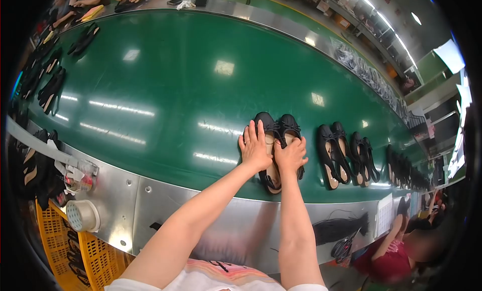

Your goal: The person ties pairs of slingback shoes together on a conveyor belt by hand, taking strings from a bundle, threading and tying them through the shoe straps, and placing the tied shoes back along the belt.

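Resting over a pair of black shoes on the green table [165, 150], the two hands seemed to keep them side by side, toes pointing away from the person. The left hand [255, 149] lay open on the left shoe [266, 121], fingers stretched towards its toe. The right hand [291, 154] spanned the right shoe [289, 122], its thumb on the inner side and its fingers on the outer; whether it gripped firmly, I could not tell. Laid this way, each palm probably steadied one shoe against sliding.

The hands and forearms hid much of the pair's middle and heels. Just right of the right hand, another pair of shoes [333, 153] limited sideways room, with more shoes beyond it. The stretch left of the left hand was freer, with dark shoes [51, 90] far off there. Nearer the person, a tape roll [83, 215] sat well left of both hands, above a yellow basket [47, 240].
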The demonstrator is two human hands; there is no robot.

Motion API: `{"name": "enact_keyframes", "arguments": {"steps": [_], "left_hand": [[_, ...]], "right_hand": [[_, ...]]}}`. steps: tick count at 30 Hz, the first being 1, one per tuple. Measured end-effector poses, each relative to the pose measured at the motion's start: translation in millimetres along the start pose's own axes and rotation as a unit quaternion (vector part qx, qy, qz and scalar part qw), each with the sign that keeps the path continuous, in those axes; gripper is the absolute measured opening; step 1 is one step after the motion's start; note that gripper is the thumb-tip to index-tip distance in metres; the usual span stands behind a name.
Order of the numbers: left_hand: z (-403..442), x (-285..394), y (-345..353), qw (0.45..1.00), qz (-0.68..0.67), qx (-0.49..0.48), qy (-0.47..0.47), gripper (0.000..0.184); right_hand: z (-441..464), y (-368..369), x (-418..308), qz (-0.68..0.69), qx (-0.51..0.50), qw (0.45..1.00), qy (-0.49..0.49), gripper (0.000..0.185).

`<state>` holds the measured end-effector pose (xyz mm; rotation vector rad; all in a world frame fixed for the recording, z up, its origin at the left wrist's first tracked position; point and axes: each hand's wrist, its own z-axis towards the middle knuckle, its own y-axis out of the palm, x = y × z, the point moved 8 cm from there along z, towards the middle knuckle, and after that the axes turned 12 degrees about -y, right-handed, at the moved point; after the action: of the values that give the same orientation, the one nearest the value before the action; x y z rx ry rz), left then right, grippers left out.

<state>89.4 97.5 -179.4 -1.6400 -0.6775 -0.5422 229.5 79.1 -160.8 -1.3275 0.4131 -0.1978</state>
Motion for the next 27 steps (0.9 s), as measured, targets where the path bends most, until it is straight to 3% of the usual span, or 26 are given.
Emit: {"name": "enact_keyframes", "arguments": {"steps": [8, 11, 22, 27], "left_hand": [[0, -4, 1, 1.0, -0.016, -0.001, -0.007, 0.11], [1, -1, 1, 1.0, -0.009, 0.006, -0.004, 0.108], [-2, -5, 5, 1.0, -0.023, -0.011, 0.012, 0.103], [-1, -5, 7, 1.0, -0.021, 0.002, 0.009, 0.105]], "right_hand": [[-6, 8, 11, 0.07, -0.084, 0.993, -0.053, 0.068], [-9, 6, 5, 0.012, -0.002, 0.998, -0.066, 0.064], [27, 12, -27, -0.149, 0.022, 0.984, -0.098, 0.063], [27, 19, -18, -0.1, 0.015, 0.989, -0.112, 0.057]]}}
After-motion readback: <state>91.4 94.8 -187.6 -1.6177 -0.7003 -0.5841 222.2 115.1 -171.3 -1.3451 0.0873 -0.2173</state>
